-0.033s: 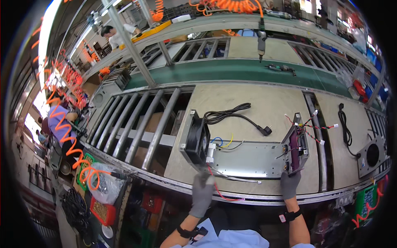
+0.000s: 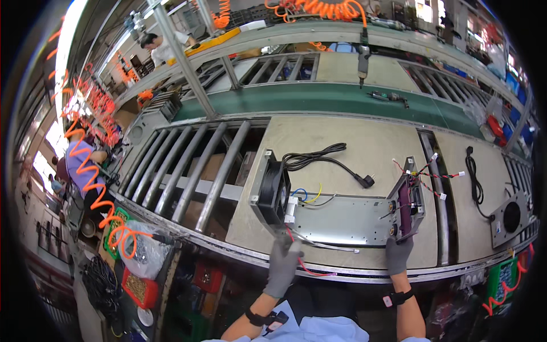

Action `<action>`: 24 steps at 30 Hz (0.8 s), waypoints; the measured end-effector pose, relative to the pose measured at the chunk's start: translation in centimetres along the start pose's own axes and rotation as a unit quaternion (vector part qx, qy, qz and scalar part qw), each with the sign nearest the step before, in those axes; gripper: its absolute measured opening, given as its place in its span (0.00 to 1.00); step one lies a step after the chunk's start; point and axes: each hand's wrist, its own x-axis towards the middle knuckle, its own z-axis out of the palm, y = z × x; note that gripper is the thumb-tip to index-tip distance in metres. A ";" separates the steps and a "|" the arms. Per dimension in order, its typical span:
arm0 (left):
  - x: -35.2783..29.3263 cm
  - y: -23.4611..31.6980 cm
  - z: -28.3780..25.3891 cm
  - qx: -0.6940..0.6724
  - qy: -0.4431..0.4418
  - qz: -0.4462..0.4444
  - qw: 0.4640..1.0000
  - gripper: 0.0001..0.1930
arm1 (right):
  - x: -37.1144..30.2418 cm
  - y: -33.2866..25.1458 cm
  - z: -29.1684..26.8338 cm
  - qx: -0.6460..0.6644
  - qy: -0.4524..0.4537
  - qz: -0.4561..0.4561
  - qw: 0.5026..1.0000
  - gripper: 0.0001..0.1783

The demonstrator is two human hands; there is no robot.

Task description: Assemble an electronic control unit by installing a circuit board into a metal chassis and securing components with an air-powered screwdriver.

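A U-shaped sheet-metal chassis [image 2: 342, 219] lies on the beige board in front of me. Its left upright carries a black fan [image 2: 271, 192]; a purple part [image 2: 405, 205] is on the right upright. My left hand [image 2: 281, 267], in a grey glove, is at the near corner below the fan, thumb spread from the fingers; the fingertips are partly unclear. A red wire [image 2: 307, 270] passes beside that thumb, near a grey-white cable [image 2: 330, 247]. My right hand [image 2: 399, 256], also gloved, is closed on the near lower corner of the right upright.
A coiled black power cord [image 2: 319, 158] lies behind the chassis. Metal rollers [image 2: 222, 176] are on the left. Another fan plate [image 2: 511, 216] stands at the far right. A power screwdriver [image 2: 363, 60] hangs over the green belt [image 2: 262, 100]. A red bin [image 2: 140, 290] holds small fasteners.
My left hand's thumb has spread to the right, away from its fingers. My right hand and the chassis stay in place.
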 end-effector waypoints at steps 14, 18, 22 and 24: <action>3.7 0.6 -4.8 -0.039 -0.086 -0.150 0.984 0.17 | 0.3 -0.2 0.0 -0.020 -0.042 0.021 0.999 0.27; 5.5 1.0 -6.1 0.422 0.087 0.132 0.893 0.29 | 0.4 -0.5 0.2 -0.016 -0.036 0.020 0.999 0.24; 7.0 2.5 -5.7 0.486 -0.024 0.164 0.858 0.19 | 0.7 -3.1 -0.4 -0.036 -0.055 0.006 0.998 0.23; 6.5 3.8 -6.1 0.493 -0.034 0.146 0.857 0.17 | 0.8 -5.4 -1.2 -0.068 -0.068 -0.002 0.995 0.24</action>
